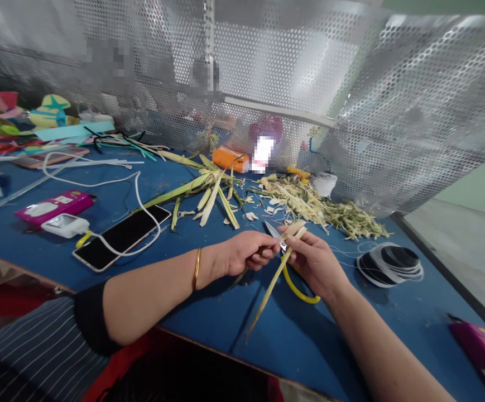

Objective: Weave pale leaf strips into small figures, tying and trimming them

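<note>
My right hand (311, 257) is closed, pinching a long, narrow pale-green leaf strip (273, 285) whose thin end hangs down toward the table's front edge. Close beside it, my left hand (253, 252) is closed round a second, broader leaf strip (291, 230); its pale part reaches across to the right fingers, and a darker end shows below the left palm. Scissors with yellow handles (298, 291) lie beneath both hands, their blades partly hidden. Beyond the hands spreads a bunch of green and cream leaves (209, 181) that look like corn husks.
Shredded plant scraps (321, 204) lie at the back right, near a spool of clear line (388, 265). On the left are a dark phone (120, 237), a white cable and a purple box (56, 206). An orange packet (229, 159) stands before the perforated metal screen (275, 67).
</note>
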Demonstrator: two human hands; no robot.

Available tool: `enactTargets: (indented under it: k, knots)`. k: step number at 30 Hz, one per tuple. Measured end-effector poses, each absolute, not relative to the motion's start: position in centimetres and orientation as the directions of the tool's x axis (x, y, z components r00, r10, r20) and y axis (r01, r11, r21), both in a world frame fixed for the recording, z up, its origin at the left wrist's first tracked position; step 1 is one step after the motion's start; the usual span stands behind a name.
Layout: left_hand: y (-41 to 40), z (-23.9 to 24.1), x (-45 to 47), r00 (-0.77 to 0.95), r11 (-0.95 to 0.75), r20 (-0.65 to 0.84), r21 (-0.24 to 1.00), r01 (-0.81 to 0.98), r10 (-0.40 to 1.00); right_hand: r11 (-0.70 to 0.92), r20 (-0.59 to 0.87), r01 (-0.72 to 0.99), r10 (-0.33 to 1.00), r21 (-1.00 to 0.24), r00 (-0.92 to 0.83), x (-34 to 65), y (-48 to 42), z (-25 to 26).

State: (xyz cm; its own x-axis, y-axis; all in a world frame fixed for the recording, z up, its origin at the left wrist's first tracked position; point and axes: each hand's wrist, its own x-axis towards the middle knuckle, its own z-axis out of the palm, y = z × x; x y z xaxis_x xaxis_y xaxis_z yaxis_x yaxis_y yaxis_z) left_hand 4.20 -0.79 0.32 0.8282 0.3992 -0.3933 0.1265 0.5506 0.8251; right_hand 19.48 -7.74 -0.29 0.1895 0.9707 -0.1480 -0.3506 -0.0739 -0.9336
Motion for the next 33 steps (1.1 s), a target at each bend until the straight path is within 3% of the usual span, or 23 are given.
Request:
enactTargets:
  k: [4,12,16,22,28,33]
  knots:
    - [-0.8,0.4,4.3,0.863,0.582,-0.419,0.789,0.194,0.280,-0.072,-0.143,-0.354,0.973,-0.933,0.179,19.5,-7.7,-0.6]
    - [-1.9,1.1,4.5,0.788,0.348,-0.335,0.923,0.165,0.516,0.069,-0.066,-0.324,0.920,-0.944,0.387,20.3,-7.3,-0.4]
    - [-1.9,0.8,4.6,0.749,0.226,-0.288,0.956,0.188,0.596,0.089,-0.003,-0.196,0.905,-0.977,0.424,20.3,-7.2,-0.4]
    - [-2.0,0.2,4.5,0.790,0.329,-0.360,0.920,0.213,0.497,0.088,0.089,0.021,0.907,-0.996,0.412,20.4,-7.1,-1.0]
    - [-1.7,0.3,4.5,0.735,0.271,-0.309,0.946,0.176,0.604,-0.016,-0.049,-0.113,0.955,-0.993,0.292,20.2,-7.1,-1.5]
    - [-1.7,1.0,4.4,0.746,0.266,-0.322,0.943,0.200,0.582,0.081,-0.033,-0.261,0.915,-0.962,0.403,20.4,-7.2,-1.1]
